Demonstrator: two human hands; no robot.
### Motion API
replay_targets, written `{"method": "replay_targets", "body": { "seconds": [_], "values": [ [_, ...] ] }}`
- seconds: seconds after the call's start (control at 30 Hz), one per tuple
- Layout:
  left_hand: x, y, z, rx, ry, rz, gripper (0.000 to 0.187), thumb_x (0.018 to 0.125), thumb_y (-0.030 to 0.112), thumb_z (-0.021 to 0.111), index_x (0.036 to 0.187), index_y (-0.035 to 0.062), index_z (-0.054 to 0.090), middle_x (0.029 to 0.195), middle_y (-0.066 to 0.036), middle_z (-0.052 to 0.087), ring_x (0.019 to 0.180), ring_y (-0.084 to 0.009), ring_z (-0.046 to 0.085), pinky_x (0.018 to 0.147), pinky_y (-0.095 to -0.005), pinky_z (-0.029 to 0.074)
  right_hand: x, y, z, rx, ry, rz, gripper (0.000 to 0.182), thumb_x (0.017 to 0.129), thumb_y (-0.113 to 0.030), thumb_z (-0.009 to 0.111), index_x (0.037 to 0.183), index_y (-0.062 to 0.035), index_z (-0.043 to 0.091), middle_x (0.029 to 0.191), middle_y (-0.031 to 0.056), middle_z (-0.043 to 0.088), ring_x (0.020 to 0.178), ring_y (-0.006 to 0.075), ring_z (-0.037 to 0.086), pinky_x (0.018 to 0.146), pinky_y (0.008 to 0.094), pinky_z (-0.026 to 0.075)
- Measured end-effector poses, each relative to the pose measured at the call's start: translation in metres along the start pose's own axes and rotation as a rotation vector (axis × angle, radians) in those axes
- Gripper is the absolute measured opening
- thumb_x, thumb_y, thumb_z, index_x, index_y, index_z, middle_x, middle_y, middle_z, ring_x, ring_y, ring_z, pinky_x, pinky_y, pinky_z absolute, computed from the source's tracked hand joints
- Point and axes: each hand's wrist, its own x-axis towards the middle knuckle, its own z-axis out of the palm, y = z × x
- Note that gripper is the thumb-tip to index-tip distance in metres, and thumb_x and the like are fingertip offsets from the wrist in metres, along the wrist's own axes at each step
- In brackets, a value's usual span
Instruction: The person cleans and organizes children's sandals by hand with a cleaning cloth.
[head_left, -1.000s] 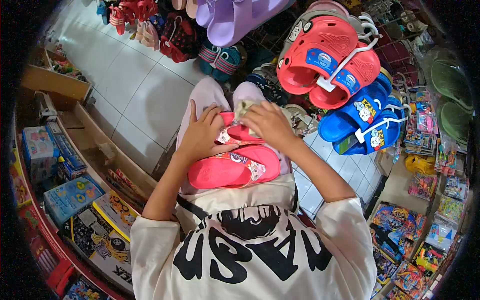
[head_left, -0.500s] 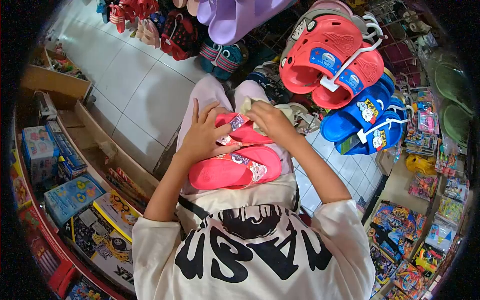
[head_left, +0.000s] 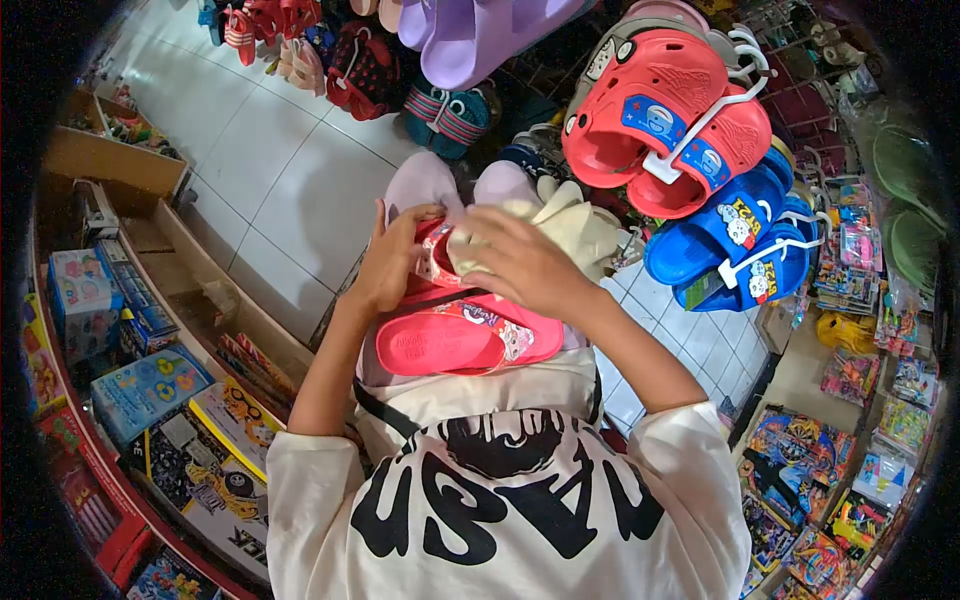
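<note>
Across my lap lies a coral-pink child's slipper [head_left: 430, 350] with a cartoon print on its strap. Just beyond it is a matching second slipper [head_left: 431, 262], partly covered by my hands and a cloth. My left hand [head_left: 388, 262] grips this farther slipper at its left end. My right hand [head_left: 525, 265] has a cream cloth [head_left: 572, 235] against the strap area of the same slipper. The fingers of that hand are slightly blurred, and the cloth spreads out beyond them over my right knee.
Red clogs [head_left: 650, 110] and blue sandals [head_left: 745, 235] hang at the right on white hangers. Purple footwear [head_left: 465, 50] hangs ahead, beside striped teal shoes [head_left: 447, 118]. Boxed toys [head_left: 150, 395] line the left shelf; packaged toys [head_left: 800, 445] fill the right. White floor tiles [head_left: 300, 195] show between.
My right hand has moved left over the farther slipper, and the cloth has fanned out wider. My left hand has shifted to that slipper's left end. The nearer slipper stays on my lap.
</note>
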Motion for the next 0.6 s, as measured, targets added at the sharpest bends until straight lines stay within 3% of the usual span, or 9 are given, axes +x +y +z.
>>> {"method": "replay_targets", "body": {
  "seconds": [0.03,0.13,0.17,0.27,0.3,0.4,0.43,0.53,0.6],
  "values": [
    [0.001,0.003,0.002,-0.013,0.072,-0.012,0.038,0.095,0.024,0.04,0.129,0.0061,0.043,0.125,-0.012,0.055,0.123,-0.0269,0.049,0.114,-0.0562,0.004,-0.009,0.006,0.016,0.004,-0.084,-0.035,0.037,0.083,-0.026,0.066,0.112,-0.0046,0.059,0.122,0.0104,0.055,0.113,0.0284,0.051,0.096,0.0393,0.043],
    [0.003,0.026,-0.002,0.174,0.0,0.037,0.036,0.095,0.026,0.044,0.128,0.0108,0.046,0.121,-0.011,0.056,0.121,-0.0264,0.05,0.114,-0.0568,0.009,-0.043,0.015,0.021,0.059,-0.247,0.109,0.041,0.081,-0.025,0.068,0.115,-0.0046,0.058,0.129,0.0117,0.053,0.12,0.0298,0.049,0.098,0.0398,0.042],
    [0.003,0.031,0.0,0.174,0.065,0.069,0.033,0.095,0.03,0.046,0.125,0.0173,0.053,0.119,-0.009,0.057,0.117,-0.0272,0.052,0.113,-0.0561,0.013,-0.05,0.017,0.015,0.08,-0.329,0.154,0.042,0.08,-0.027,0.068,0.116,-0.0073,0.058,0.131,0.011,0.053,0.122,0.0296,0.048,0.097,0.0398,0.042],
    [0.002,0.026,-0.005,0.193,0.065,0.245,0.031,0.096,0.031,0.047,0.123,0.0231,0.058,0.12,-0.007,0.056,0.116,-0.0276,0.051,0.112,-0.0542,0.016,-0.057,0.012,-0.011,-0.255,-0.201,0.03,0.041,0.084,-0.033,0.064,0.12,-0.0134,0.059,0.121,0.0072,0.055,0.12,0.0273,0.049,0.095,0.0374,0.043],
    [0.003,0.023,-0.008,0.11,0.009,0.24,0.03,0.095,0.031,0.048,0.122,0.0231,0.059,0.119,-0.007,0.056,0.116,-0.027,0.051,0.109,-0.0524,0.02,-0.063,0.017,-0.014,-0.32,-0.253,0.047,0.039,0.083,-0.028,0.065,0.121,-0.018,0.059,0.119,0.0069,0.056,0.113,0.0284,0.053,0.091,0.0398,0.045],
    [0.018,0.009,-0.017,-0.137,-0.16,0.221,0.028,0.094,0.03,0.053,0.118,0.0231,0.064,0.118,-0.007,0.055,0.114,-0.0254,0.05,0.102,-0.0467,0.031,-0.073,0.026,-0.023,0.054,-0.124,0.34,0.042,0.081,-0.023,0.067,0.122,-0.0182,0.059,0.122,0.007,0.055,0.108,0.0291,0.057,0.088,0.0421,0.046],
    [0.024,0.009,-0.022,-0.129,-0.195,0.221,0.024,0.091,0.027,0.058,0.112,0.0185,0.066,0.111,-0.008,0.055,0.109,-0.026,0.051,0.095,-0.0428,0.037,-0.064,0.02,-0.029,0.109,-0.014,0.337,0.046,0.077,-0.018,0.069,0.122,-0.017,0.059,0.121,0.0069,0.056,0.104,0.0292,0.059,0.085,0.0437,0.047],
    [0.038,0.003,-0.025,-0.132,-0.228,0.371,0.021,0.086,0.017,0.064,0.107,0.0146,0.066,0.107,-0.009,0.054,0.104,-0.0274,0.051,0.092,-0.0393,0.04,-0.025,-0.017,-0.044,-0.051,0.079,0.186,0.045,0.074,-0.017,0.068,0.118,-0.0165,0.061,0.116,0.0067,0.057,0.103,0.0264,0.058,0.085,0.0432,0.046],
    [0.042,-0.004,-0.017,-0.252,-0.2,0.322,0.024,0.081,0.009,0.067,0.104,0.0133,0.066,0.105,-0.009,0.053,0.102,-0.028,0.051,0.09,-0.0378,0.041,-0.003,-0.039,-0.033,-0.113,-0.039,0.132,0.042,0.073,-0.017,0.066,0.115,-0.0173,0.062,0.117,0.005,0.057,0.105,0.0229,0.055,0.087,0.0418,0.044]
  ]
}}
